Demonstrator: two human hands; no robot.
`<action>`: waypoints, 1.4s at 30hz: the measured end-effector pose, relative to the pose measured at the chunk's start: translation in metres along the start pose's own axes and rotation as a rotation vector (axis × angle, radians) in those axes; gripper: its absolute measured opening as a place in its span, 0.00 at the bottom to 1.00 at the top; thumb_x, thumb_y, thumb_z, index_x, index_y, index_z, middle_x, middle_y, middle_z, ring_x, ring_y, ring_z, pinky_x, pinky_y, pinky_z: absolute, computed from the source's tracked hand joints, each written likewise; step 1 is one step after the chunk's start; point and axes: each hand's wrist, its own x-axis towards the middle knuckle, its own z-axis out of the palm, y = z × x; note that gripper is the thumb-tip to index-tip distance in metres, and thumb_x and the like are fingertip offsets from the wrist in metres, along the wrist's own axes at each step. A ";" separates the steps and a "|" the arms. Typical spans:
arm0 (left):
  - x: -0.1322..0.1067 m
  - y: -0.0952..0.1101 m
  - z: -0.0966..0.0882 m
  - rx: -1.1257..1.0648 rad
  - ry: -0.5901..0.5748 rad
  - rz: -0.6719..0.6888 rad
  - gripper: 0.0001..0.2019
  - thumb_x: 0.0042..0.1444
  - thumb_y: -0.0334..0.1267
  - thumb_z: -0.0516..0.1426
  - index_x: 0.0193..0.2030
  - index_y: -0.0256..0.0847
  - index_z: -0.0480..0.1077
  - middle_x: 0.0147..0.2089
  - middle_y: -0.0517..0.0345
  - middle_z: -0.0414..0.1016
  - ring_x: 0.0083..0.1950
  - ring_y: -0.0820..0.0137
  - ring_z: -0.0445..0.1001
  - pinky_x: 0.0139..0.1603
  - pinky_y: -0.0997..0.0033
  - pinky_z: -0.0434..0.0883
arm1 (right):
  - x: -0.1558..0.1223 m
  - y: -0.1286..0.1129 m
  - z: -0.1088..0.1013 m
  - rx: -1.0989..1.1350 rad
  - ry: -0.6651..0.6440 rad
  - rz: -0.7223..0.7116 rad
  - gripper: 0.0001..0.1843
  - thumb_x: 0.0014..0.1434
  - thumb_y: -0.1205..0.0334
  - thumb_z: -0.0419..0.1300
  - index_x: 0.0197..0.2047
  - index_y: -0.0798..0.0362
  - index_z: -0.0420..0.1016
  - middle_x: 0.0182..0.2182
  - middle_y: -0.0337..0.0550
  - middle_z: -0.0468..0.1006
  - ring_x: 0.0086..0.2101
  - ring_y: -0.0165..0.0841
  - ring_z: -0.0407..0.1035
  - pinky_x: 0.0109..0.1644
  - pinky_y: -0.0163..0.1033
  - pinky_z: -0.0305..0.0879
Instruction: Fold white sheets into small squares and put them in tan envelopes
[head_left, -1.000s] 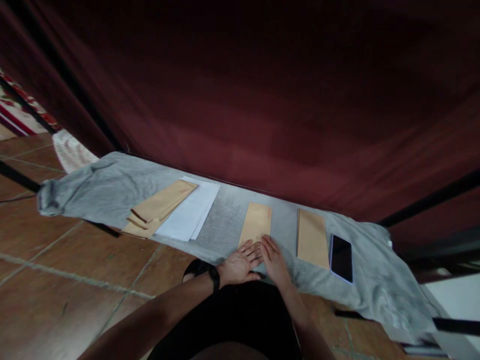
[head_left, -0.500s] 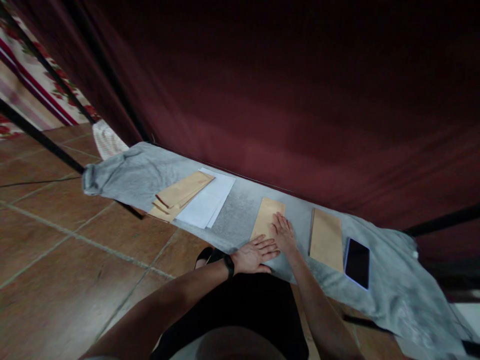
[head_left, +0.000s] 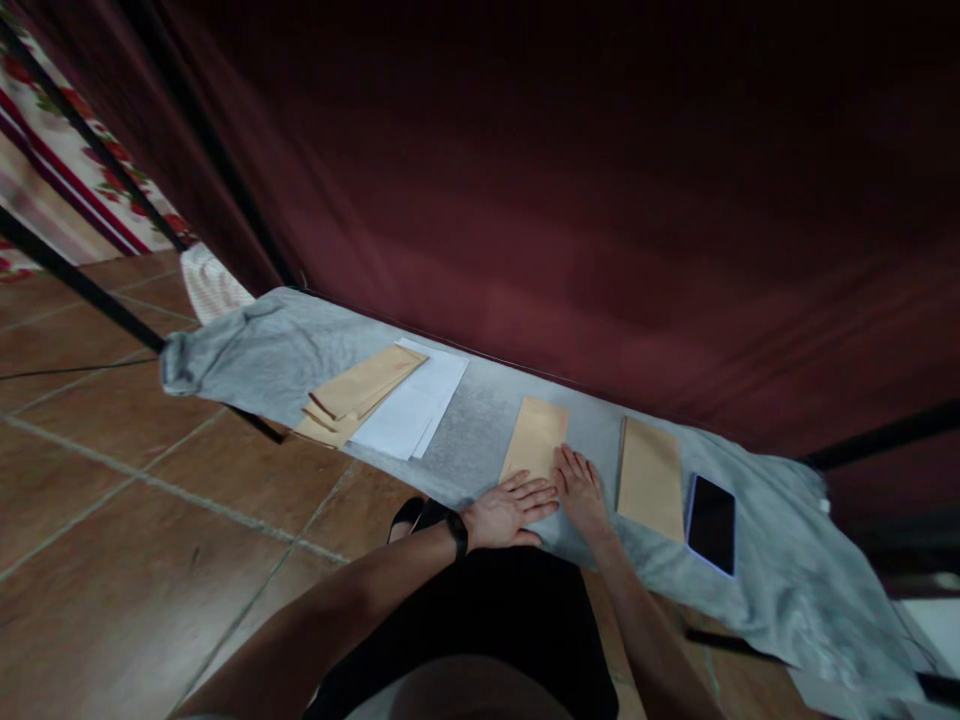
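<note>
A tan paper envelope [head_left: 536,437] lies flat on the grey cloth [head_left: 480,420]. My left hand [head_left: 513,510], with a dark band on the wrist, rests flat over the envelope's near end, fingers stretched out to the right. Against the envelope's right edge lies my right hand [head_left: 580,485], its fingers extended and pointing away from me. Neither hand grips anything. The part of the envelope under my left hand is hidden.
To the left, several tan envelopes [head_left: 367,383] overlap white paper sheets [head_left: 412,410]. On the right lie a stack of tan envelopes [head_left: 651,478] and a phone [head_left: 712,525]. A dark red curtain [head_left: 525,250] hangs behind, and dark poles [head_left: 82,275] stand at the left.
My right hand has slid right and slightly toward me, from the envelope's surface to its right edge. My left hand stays in place.
</note>
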 end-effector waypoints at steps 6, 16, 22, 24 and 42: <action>-0.001 -0.002 0.004 -0.027 -0.019 -0.041 0.31 0.67 0.54 0.53 0.73 0.47 0.55 0.75 0.53 0.54 0.77 0.62 0.47 0.77 0.53 0.41 | -0.043 -0.021 -0.006 0.108 0.041 -0.072 0.26 0.74 0.59 0.39 0.69 0.53 0.63 0.66 0.48 0.66 0.65 0.37 0.60 0.69 0.51 0.54; -0.017 -0.002 0.011 0.022 -0.006 -0.086 0.36 0.68 0.54 0.51 0.76 0.40 0.43 0.77 0.46 0.48 0.77 0.61 0.46 0.76 0.57 0.48 | -0.083 -0.046 -0.020 -0.032 0.073 -0.104 0.28 0.72 0.60 0.47 0.73 0.54 0.55 0.67 0.47 0.65 0.65 0.39 0.61 0.72 0.53 0.48; -0.027 -0.004 0.012 0.072 -0.012 -0.141 0.35 0.69 0.53 0.51 0.75 0.37 0.46 0.77 0.43 0.47 0.77 0.59 0.45 0.75 0.57 0.49 | -0.085 -0.045 -0.022 -0.076 0.090 -0.126 0.27 0.73 0.60 0.45 0.72 0.54 0.56 0.66 0.48 0.67 0.64 0.40 0.62 0.71 0.53 0.48; -0.028 -0.002 0.012 0.085 -0.002 -0.147 0.36 0.68 0.54 0.51 0.75 0.36 0.47 0.77 0.42 0.48 0.77 0.58 0.45 0.75 0.56 0.49 | -0.085 -0.045 -0.020 -0.076 0.097 -0.124 0.27 0.73 0.60 0.46 0.72 0.54 0.56 0.65 0.48 0.67 0.64 0.40 0.63 0.71 0.54 0.47; -0.029 0.010 0.015 0.171 0.085 -0.131 0.40 0.67 0.58 0.49 0.73 0.28 0.49 0.76 0.35 0.49 0.78 0.55 0.43 0.76 0.51 0.45 | -0.087 -0.045 -0.020 -0.056 0.084 -0.136 0.26 0.74 0.58 0.42 0.71 0.52 0.60 0.65 0.50 0.68 0.63 0.42 0.61 0.69 0.55 0.47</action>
